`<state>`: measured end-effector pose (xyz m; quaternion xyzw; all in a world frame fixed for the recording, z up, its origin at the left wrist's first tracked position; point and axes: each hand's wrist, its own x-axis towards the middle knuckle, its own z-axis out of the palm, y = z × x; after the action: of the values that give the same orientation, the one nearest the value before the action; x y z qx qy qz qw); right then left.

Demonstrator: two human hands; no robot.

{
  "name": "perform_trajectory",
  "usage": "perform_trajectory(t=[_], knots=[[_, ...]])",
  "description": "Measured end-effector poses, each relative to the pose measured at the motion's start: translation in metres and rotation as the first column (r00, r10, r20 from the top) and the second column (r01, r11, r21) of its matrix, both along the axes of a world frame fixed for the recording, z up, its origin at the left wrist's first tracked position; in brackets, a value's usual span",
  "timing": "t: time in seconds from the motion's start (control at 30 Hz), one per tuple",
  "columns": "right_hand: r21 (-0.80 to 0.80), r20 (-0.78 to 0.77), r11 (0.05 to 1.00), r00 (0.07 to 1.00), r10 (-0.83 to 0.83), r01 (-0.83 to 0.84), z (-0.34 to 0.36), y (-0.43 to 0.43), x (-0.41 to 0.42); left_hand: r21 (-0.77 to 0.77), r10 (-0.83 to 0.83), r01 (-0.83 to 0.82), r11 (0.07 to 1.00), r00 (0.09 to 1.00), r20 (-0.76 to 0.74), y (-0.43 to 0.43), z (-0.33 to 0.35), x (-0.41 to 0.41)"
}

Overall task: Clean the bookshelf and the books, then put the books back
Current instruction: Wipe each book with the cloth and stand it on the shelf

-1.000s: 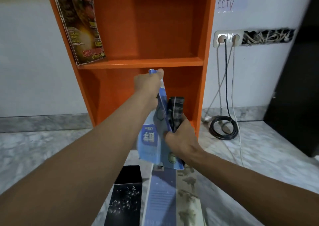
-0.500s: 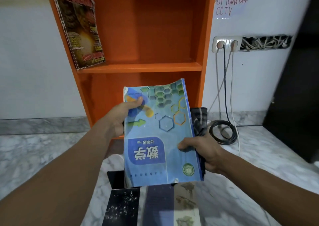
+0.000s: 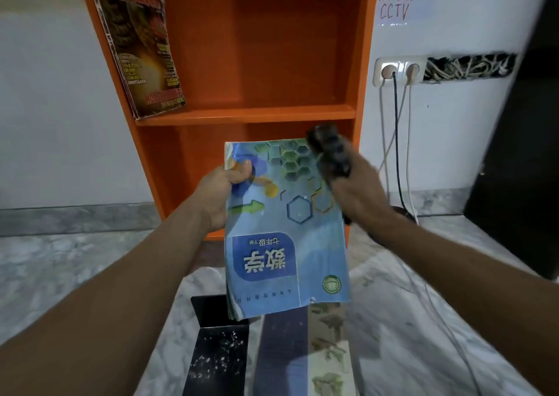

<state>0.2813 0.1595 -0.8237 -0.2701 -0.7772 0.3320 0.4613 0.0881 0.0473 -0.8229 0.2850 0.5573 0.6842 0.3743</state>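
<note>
Head view: half a second ago the right hand [image 3: 360, 190] gripped the blue textbook [image 3: 287, 244] at its lower right edge. Now it has lifted to the cover's 1 o'clock corner, fingers curled round the dark cloth [image 3: 328, 150] and blurred, so wiping seems under way. The left hand [image 3: 217, 193] pinches the book at 10 o'clock, thumb on the cover, in front of the orange bookshelf [image 3: 248, 114].

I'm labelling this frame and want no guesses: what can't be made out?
Head view:
Dark cloth in the right hand: blurred by motion.
Magazine title: cut by the top edge.
Books on the floor: partly covered by the blue book.
</note>
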Motion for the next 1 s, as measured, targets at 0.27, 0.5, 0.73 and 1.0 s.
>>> perform_trajectory(t=[0.27,0.5,0.73,1.0], knots=[[0.178,0.459,0.916,0.854,0.245,-0.359,-0.115,-0.034,0.054,0.066,0.008,-0.007,0.998,1.0,-0.014,-0.013,0.001,-0.021],[0.417,0.01,0.896,0.985,-0.173,0.154,-0.004,-0.008,-0.012,0.031,-0.04,0.04,0.999,0.999,0.012,-0.005,0.004,0.0],[0.58,0.642,0.498,0.738,0.207,-0.644,-0.109,-0.071,0.039,0.131,-0.096,0.093,0.987,0.995,0.013,-0.004,0.02,0.001],[0.732,0.156,0.681,0.965,-0.21,0.03,-0.016,-0.026,-0.017,0.088,-0.139,0.133,0.987,0.988,0.064,0.0,0.023,0.025]])
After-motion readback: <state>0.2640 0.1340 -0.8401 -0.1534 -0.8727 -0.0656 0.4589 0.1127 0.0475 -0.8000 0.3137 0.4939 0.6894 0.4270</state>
